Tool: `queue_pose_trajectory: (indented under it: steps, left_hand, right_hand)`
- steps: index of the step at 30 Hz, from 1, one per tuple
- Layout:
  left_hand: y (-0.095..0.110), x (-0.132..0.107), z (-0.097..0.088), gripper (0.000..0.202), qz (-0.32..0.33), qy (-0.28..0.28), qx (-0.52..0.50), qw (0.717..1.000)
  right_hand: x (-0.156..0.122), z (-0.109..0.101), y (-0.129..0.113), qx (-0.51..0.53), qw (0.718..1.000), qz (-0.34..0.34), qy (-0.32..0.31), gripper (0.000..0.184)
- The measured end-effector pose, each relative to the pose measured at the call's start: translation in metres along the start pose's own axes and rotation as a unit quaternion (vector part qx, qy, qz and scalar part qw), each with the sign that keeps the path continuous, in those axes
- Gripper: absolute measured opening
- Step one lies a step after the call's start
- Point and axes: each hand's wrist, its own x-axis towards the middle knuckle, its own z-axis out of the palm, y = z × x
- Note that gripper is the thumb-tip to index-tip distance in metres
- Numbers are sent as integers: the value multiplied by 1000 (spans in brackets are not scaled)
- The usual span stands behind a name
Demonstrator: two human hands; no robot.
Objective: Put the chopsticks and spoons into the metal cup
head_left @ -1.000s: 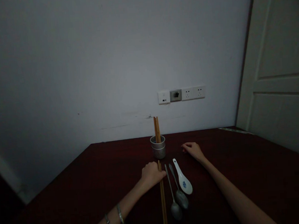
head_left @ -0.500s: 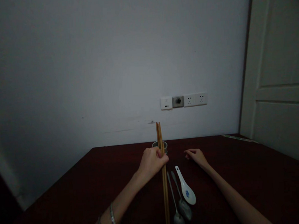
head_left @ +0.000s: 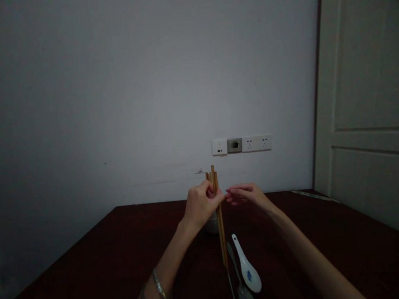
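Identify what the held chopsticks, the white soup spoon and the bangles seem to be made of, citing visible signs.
Chopsticks: probably bamboo or wood, smooth, judging by their yellow-brown colour.
Soup spoon: likely glazed ceramic, being white with a blue motif; plastic remains possible.
Bangles: seemingly polished metal, given their silvery glints.

White sockets (head_left: pixel 257 143) and a grey plate (head_left: pixel 231 150) line the far wall (head_left: pixel 121 91); a panelled door (head_left: pixel 369 103) stands right.
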Motion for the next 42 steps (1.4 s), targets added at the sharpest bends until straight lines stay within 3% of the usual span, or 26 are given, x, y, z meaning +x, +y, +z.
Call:
queue_pose_trajectory:
  steps: [3,7,14,21,27,33,36,42]
  left_hand:
    - [-1,-2,-1,19,0,1,-1,1000]
    - [1,-1,-4,19,-5,7,-7,1000]
    - [4,-2,-5,18,-19,19,11,1000]
    - [6,-3,-7,17,-28,6,16,999]
    - [1,2,-11,23,-56,-33,-144,987]
    - [-2,6,-16,32,-165,-83,-322,929]
    - [1,6,-17,31,-176,-91,-353,914]
    - [4,6,-18,28,-173,-88,-357,914]
  right_hand:
    - [-20,19,-28,-34,995,-1,-89,34]
    - [-31,36,-31,-95,985,-35,-137,37]
    - [-30,55,-23,-163,974,-122,-96,26]
    - [-31,57,-22,-165,975,-127,-81,25]
    - [-28,50,-21,-104,987,-85,-91,29]
    - [-29,47,-25,-73,986,-59,-138,30]
    - [-31,48,-27,-81,984,-59,-149,28]
    - [-33,50,-28,-76,983,-57,-155,26]
